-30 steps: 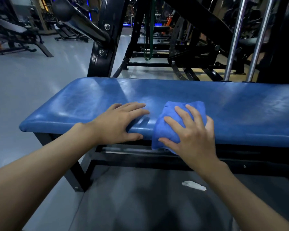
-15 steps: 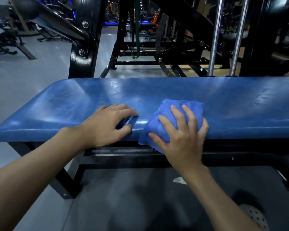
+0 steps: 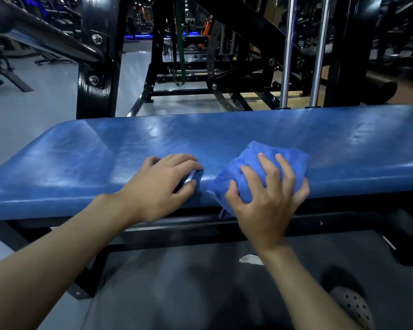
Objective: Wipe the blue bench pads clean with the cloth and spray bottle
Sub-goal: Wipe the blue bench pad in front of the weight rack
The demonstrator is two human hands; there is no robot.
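Both hands are working the near edge of the long glossy blue vinyl bench pad (image 3: 224,136).

You are bunching the crumpled blue microfibre cloth (image 3: 270,160) under your right hand (image 3: 267,201), fingers curled and squeezing it, likely to press harder; it is draping over the rim. Your left hand (image 3: 160,186) is resting just beside it, fingers loosely bent, holding nothing, probably bracing you.

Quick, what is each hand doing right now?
Left hand: open, resting on the bench pad, holding nothing.
Right hand: closed on the cloth, pressing it to the pad.
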